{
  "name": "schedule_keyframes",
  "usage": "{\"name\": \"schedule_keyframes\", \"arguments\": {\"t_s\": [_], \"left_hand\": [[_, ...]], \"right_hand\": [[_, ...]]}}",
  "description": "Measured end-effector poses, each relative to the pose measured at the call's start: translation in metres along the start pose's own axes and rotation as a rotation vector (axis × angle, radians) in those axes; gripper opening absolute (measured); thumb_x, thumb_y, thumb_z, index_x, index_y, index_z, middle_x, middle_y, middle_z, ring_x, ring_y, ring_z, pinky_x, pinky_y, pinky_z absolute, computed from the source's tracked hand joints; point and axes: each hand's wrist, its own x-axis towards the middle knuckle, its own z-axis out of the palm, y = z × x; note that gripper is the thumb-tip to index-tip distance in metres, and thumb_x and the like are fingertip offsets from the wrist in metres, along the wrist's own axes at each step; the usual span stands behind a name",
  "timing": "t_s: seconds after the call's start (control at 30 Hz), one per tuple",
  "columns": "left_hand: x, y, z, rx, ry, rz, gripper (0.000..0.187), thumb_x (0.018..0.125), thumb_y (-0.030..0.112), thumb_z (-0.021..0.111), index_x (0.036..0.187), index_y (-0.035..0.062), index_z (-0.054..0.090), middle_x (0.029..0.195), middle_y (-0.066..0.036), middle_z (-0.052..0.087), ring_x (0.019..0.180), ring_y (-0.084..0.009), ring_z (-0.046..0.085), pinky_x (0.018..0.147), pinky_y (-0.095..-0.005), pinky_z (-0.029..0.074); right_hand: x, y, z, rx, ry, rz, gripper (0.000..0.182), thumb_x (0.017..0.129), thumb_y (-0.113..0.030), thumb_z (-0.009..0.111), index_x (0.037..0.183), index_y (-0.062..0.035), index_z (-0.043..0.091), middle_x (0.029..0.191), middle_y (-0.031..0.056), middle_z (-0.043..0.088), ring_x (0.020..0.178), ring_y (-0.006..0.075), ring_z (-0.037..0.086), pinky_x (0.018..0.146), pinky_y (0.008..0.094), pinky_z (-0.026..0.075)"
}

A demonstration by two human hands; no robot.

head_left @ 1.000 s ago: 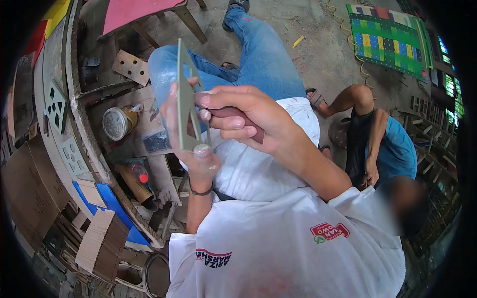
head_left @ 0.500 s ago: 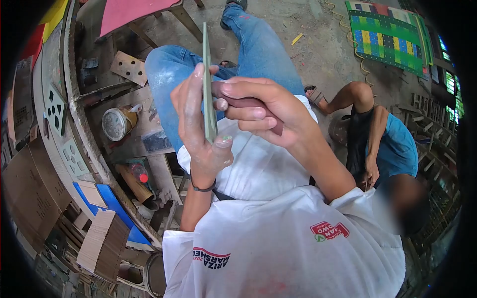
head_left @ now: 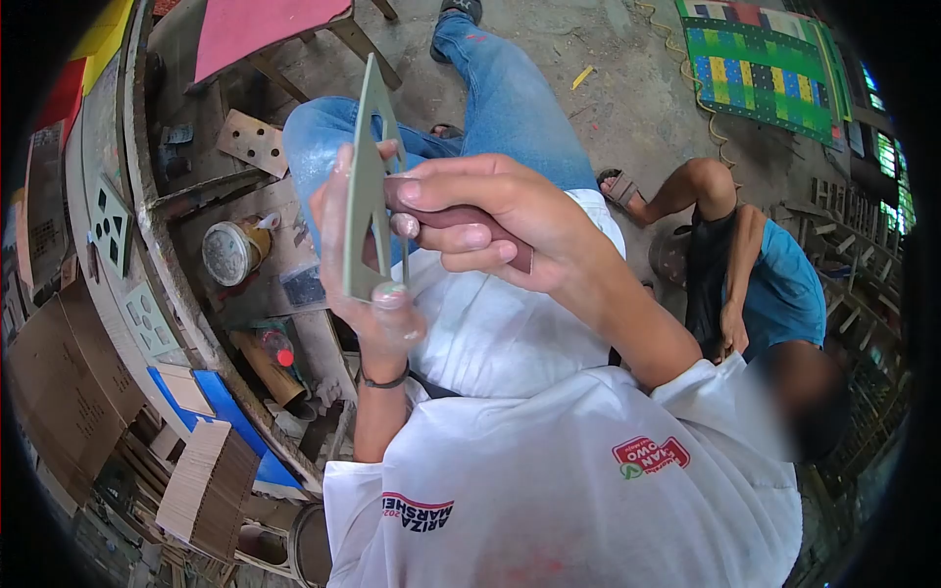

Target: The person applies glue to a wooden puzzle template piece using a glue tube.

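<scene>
My left hand (head_left: 338, 250) holds a thin pale green board (head_left: 367, 137) on edge, with the thumb at its lower end and the fingers along its left side. Cut-out openings show in the board. My right hand (head_left: 539, 216) grips a folded strip of brown sandpaper (head_left: 463, 217) between thumb and fingers. The front end of the sandpaper meets the board's right side, near the cut-outs. Pale dust coats the fingers of my left hand.
A workbench (head_left: 147, 220) at left carries boards with cut-outs (head_left: 110, 223). Beside it stand a paint-smeared bucket (head_left: 227, 252) and a cardboard box (head_left: 201, 480). A pink-topped table (head_left: 265, 29) is ahead. Another person in a blue shirt (head_left: 784, 284) sits at right.
Both hands have shifted slightly left with the board and sandpaper. The board has turned, so more of its face and its openings show.
</scene>
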Motion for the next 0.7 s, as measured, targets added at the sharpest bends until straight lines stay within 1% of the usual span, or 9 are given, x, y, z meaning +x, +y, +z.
{"name": "schedule_keyframes", "arguments": {"t_s": [0.1, 0.17, 0.37, 0.4, 0.5, 0.57, 0.63, 0.67, 0.7], "left_hand": [[0.001, 0.008, -0.005, 0.007, 0.023, -0.122, 0.093, 0.088, 0.07, 0.04, 0.141, -0.0069, 0.037, 0.124, -0.024, 0.051, 0.11, -0.0309, 0.055, 0.091, -0.0444, 0.045], [0.002, 0.005, -0.006, 0.019, -0.007, -0.092, 0.094, 0.088, 0.07, 0.038, 0.141, -0.0073, 0.037, 0.124, -0.024, 0.052, 0.112, -0.0298, 0.055, 0.092, -0.0433, 0.045], [0.006, 0.014, -0.007, -0.08, -0.013, -0.207, 0.096, 0.088, 0.072, 0.039, 0.141, -0.0065, 0.036, 0.121, -0.022, 0.056, 0.1, -0.0232, 0.06, 0.087, -0.0377, 0.046], [0.006, 0.012, -0.011, -0.128, -0.027, -0.22, 0.093, 0.089, 0.07, 0.04, 0.143, -0.0059, 0.034, 0.123, -0.021, 0.055, 0.111, -0.0249, 0.056, 0.092, -0.0383, 0.045], [0.01, 0.005, -0.016, -0.223, 0.035, -0.257, 0.091, 0.09, 0.068, 0.039, 0.144, -0.0052, 0.031, 0.126, -0.02, 0.054, 0.119, -0.0264, 0.052, 0.096, -0.0389, 0.044], [0.009, 0.008, -0.017, -0.212, -0.005, -0.262, 0.089, 0.091, 0.066, 0.038, 0.144, -0.0052, 0.031, 0.128, -0.02, 0.053, 0.119, -0.0269, 0.052, 0.097, -0.0392, 0.044], [0.014, 0.012, -0.021, -0.255, 0.033, -0.366, 0.087, 0.093, 0.065, 0.035, 0.144, -0.0052, 0.03, 0.129, -0.021, 0.053, 0.121, -0.0274, 0.051, 0.098, -0.0399, 0.044], [0.015, 0.011, -0.026, -0.25, 0.029, -0.363, 0.084, 0.094, 0.063, 0.033, 0.143, -0.005, 0.03, 0.129, -0.022, 0.053, 0.123, -0.0279, 0.051, 0.1, -0.0402, 0.043], [0.016, 0.011, -0.027, -0.249, 0.034, -0.359, 0.084, 0.094, 0.063, 0.033, 0.143, -0.005, 0.03, 0.129, -0.022, 0.053, 0.123, -0.0279, 0.051, 0.1, -0.0402, 0.043]], "right_hand": [[-0.001, -0.001, 0.003, -0.076, 0.04, 0.019, 0.012, 0.088, -0.003, 0.062, 0.092, 0.0072, 0.059, 0.083, 0.0118, 0.06, 0.05, 0.0045, 0.043, 0.036, 0.0187, 0.029], [0.001, 0.001, 0.003, -0.15, 0.054, -0.013, 0.013, 0.088, -0.004, 0.062, 0.093, 0.0082, 0.06, 0.08, 0.0107, 0.059, 0.05, 0.0043, 0.043, 0.036, 0.0187, 0.029], [0.007, 0.004, 0.008, -0.324, 0.09, -0.032, 0.016, 0.088, -0.005, 0.063, 0.095, 0.0099, 0.063, 0.077, 0.0082, 0.058, 0.051, 0.0046, 0.044, 0.037, 0.0191, 0.029], [0.007, 0.005, 0.009, -0.328, 0.087, -0.028, 0.016, 0.088, -0.005, 0.063, 0.095, 0.0099, 0.063, 0.077, 0.0082, 0.058, 0.051, 0.0046, 0.044, 0.037, 0.0191, 0.029], [0.008, 0.006, 0.011, -0.457, 0.121, -0.029, 0.02, 0.086, -0.005, 0.064, 0.099, 0.0104, 0.065, 0.073, 0.0062, 0.057, 0.052, 0.0058, 0.045, 0.038, 0.0197, 0.03], [0.014, 0.007, 0.01, -0.653, 0.141, -0.09, 0.025, 0.083, -0.005, 0.066, 0.104, 0.0079, 0.067, 0.067, 0.003, 0.056, 0.054, 0.0064, 0.047, 0.039, 0.0224, 0.034], [0.011, 0.006, 0.012, -0.812, 0.145, -0.084, 0.027, 0.083, -0.004, 0.066, 0.108, 0.0048, 0.067, 0.067, 0.004, 0.057, 0.053, 0.0065, 0.046, 0.041, 0.0236, 0.034], [0.01, 0.006, 0.013, -0.968, 0.151, -0.084, 0.029, 0.084, -0.003, 0.066, 0.113, 0.0017, 0.067, 0.067, 0.005, 0.059, 0.052, 0.0066, 0.046, 0.043, 0.0247, 0.034], [0.014, 0.009, 0.008, -0.972, 0.146, -0.083, 0.029, 0.084, -0.003, 0.066, 0.113, 0.0017, 0.067, 0.067, 0.005, 0.059, 0.052, 0.0066, 0.046, 0.043, 0.0247, 0.034]]}}
